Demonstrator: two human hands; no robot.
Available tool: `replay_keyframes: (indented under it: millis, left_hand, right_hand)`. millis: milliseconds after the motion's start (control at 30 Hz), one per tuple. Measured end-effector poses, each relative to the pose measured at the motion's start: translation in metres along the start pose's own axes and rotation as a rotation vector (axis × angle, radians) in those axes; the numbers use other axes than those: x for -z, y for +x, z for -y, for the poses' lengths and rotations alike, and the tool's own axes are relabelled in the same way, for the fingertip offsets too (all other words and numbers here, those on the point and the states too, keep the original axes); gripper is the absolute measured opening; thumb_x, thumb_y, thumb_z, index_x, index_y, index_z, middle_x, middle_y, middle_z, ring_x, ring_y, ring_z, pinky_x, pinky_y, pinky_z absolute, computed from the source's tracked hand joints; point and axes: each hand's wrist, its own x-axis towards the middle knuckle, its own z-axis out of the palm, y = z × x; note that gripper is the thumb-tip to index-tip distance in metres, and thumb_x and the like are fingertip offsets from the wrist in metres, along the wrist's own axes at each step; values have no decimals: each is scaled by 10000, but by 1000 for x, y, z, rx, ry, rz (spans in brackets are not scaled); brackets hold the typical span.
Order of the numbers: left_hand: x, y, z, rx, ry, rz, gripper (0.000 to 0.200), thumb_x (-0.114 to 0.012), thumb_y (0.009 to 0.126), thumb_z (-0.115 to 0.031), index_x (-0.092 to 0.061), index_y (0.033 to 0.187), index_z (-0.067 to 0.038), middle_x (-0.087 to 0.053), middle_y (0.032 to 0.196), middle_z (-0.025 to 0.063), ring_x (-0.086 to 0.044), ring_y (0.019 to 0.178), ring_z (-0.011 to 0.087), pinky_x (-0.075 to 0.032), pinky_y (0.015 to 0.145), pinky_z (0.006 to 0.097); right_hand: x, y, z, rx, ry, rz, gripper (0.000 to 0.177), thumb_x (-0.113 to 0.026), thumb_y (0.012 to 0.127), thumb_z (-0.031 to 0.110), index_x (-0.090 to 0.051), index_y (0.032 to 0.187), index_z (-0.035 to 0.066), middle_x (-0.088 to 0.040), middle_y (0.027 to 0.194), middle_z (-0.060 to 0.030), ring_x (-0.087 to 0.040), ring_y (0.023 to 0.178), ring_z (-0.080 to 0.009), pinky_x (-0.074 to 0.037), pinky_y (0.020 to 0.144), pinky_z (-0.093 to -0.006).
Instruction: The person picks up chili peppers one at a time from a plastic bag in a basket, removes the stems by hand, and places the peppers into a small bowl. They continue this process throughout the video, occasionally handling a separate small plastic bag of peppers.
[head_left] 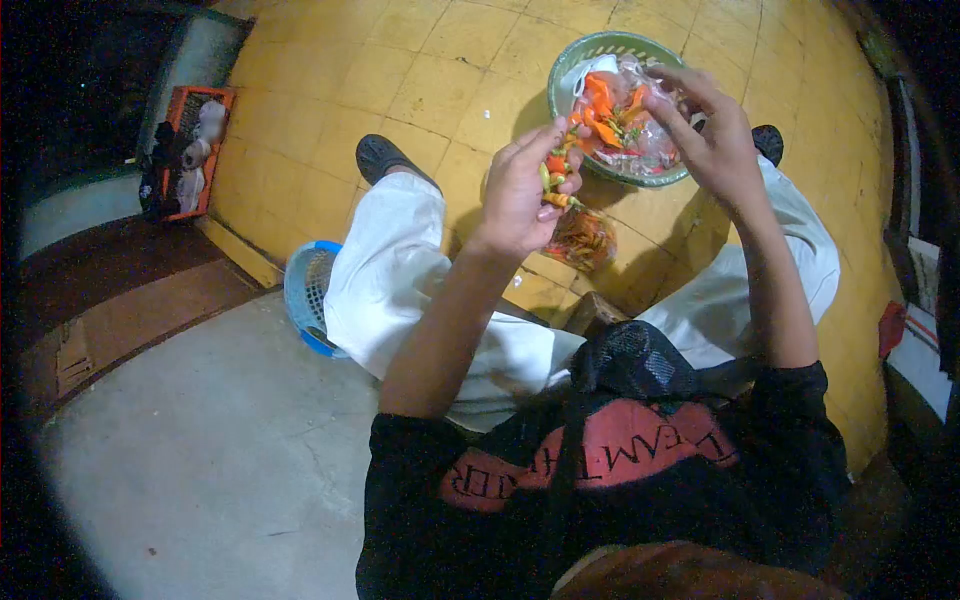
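Note:
Several small chili peppers, red, orange and green, lie in my left hand, its fingers curled round them. My right hand hovers over the right side of a green basket, fingers bent but apart, and I see nothing gripped in it. Inside the basket are clear plastic bags, orange pieces and something white. Below my left hand a clear bag of chili peppers rests on the floor, partly hidden by that hand.
My legs in white trousers spread either side of the basket on yellow floor tiles. A blue basket stands by my left leg. An orange crate is against the left wall. A wooden piece sits between my legs.

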Motion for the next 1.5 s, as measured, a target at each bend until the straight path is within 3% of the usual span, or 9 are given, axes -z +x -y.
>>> replay_keyframes:
  millis: [100,200,333,567,667,733,1100,1300,1500]
  left_hand:
    - [-5,-2,3,-17,93,-59,265,-510,967,-283,-550,1079,-46,-519,734,14,-444,501,58,-238,315,163]
    - [-11,-4,6,-9,154,-78,258,-522,963,-281,-555,1062,-45,-530,730,16,-457,497,59,-237,314,165]
    - [-15,-6,3,52,151,-12,261,-525,966,-289,-569,1028,-40,-528,720,20,-467,496,66,-245,324,167]
    - [-5,-1,9,36,228,27,265,-499,980,-279,-581,960,-28,-517,708,28,-448,485,71,-267,341,165]
    - [-2,-2,7,37,230,108,255,-488,985,-274,-566,949,-33,-505,705,26,-434,475,73,-266,332,173]
    - [-1,-1,5,107,150,130,250,-486,986,-276,-551,945,-38,-492,697,21,-424,463,75,-261,322,174]
    - [39,-1,8,223,247,-235,383,-494,973,-359,-569,1108,-8,-473,689,-14,-400,464,48,-218,305,180]
    - [37,-1,18,224,258,-252,336,-472,980,-363,-573,1087,-61,-500,687,-18,-419,469,51,-211,308,183]
    - [22,-2,14,187,190,-180,266,-478,972,-357,-566,1005,-108,-535,695,12,-449,463,77,-223,299,187]
  right_hand:
    - [-1,-3,17,251,-171,5,267,-656,876,226,-658,1042,17,-683,874,-98,-619,758,-177,-485,724,-297]
    - [-11,-11,32,158,17,308,215,-652,874,182,-661,1016,20,-667,873,-89,-605,761,-176,-475,711,-299]
    - [-20,-10,9,43,219,218,177,-651,882,186,-636,933,17,-601,793,-28,-528,695,-95,-446,645,-274]
    - [-25,-12,4,-110,346,192,154,-603,916,178,-565,942,31,-559,752,-38,-517,639,-135,-431,580,-293]
    - [-33,-10,-5,71,-13,89,107,-595,893,142,-546,907,48,-563,755,-92,-568,644,-231,-449,564,-345]
    - [-38,-5,-9,545,-503,-165,96,-593,854,126,-536,898,62,-573,777,-134,-589,678,-320,-466,573,-407]
    - [-27,2,-35,280,-693,-84,247,-568,842,96,-596,1080,36,-597,984,-178,-598,915,-342,-483,815,-433]
    - [-46,-14,4,192,-37,515,250,-596,888,224,-662,1030,29,-668,899,-168,-645,867,-342,-505,771,-416]
    - [-54,-16,5,34,220,544,179,-624,883,174,-643,958,13,-672,823,-123,-655,767,-206,-504,718,-325]
